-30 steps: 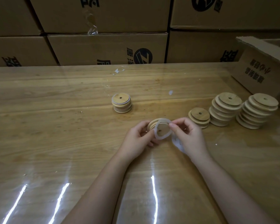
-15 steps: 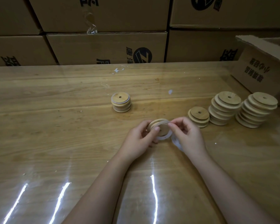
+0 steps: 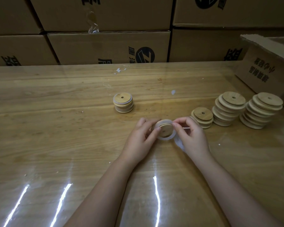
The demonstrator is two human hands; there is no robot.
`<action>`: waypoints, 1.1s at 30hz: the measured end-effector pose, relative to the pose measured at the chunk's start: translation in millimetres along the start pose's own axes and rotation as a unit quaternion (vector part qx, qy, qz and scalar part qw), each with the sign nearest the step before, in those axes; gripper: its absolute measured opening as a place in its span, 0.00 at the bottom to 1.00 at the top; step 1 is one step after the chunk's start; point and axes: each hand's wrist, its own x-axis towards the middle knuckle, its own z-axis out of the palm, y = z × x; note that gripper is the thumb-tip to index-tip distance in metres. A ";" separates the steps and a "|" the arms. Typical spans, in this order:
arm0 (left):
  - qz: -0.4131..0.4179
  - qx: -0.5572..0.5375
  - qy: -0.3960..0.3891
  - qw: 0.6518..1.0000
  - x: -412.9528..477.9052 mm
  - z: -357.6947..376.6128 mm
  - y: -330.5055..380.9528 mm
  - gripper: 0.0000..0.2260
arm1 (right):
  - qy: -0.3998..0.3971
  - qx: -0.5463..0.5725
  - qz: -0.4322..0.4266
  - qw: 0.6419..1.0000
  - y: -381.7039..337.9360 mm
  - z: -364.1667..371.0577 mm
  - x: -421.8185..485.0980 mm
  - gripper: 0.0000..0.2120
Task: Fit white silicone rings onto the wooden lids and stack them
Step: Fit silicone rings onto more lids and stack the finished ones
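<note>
Ctr of frame: left hand and right hand hold one wooden lid tilted just above the table, w/ a white silicone ring partway round its rim. The right fingertips pinch the ring's top edge. Upper ctr-left: short stack of ringed lids. Right side: three stacks of bare lids, shortest nearest the hands. Cardboard cartons line the top; open carton far right.

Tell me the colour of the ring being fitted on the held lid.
White, slightly translucent: the ring shows best in the head view.
</note>
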 end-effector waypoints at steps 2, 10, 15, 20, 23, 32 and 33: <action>0.011 -0.001 0.012 1.000 -0.4 -1.1 3.5 0.11 | -0.003 -0.003 -0.005 1.000 -0.3 -0.5 0.1 0.11; -0.033 -0.065 0.051 0.996 0.2 -1.9 2.5 0.11 | -0.016 -0.005 -0.026 1.000 -0.8 -0.6 0.1 0.07; -0.054 -0.082 0.052 0.994 -0.4 -2.9 1.5 0.08 | -0.019 0.008 -0.011 1.000 0.8 -1.2 0.8 0.08; -0.080 -0.121 0.051 0.988 -0.4 -5.2 1.2 0.07 | -0.018 0.008 -0.016 1.000 0.9 -1.0 1.8 0.10; -0.080 -0.113 0.048 0.989 -0.1 -4.6 0.6 0.06 | -0.017 0.001 -0.013 1.000 1.9 -1.3 2.8 0.09; -0.084 -0.102 0.044 0.990 1.0 -5.3 0.9 0.07 | -0.022 -0.009 -0.007 1.000 3.3 -2.0 2.1 0.09; -0.087 -0.102 0.044 0.990 1.2 -5.5 0.6 0.07 | -0.023 -0.009 -0.007 1.000 3.2 -1.9 1.9 0.09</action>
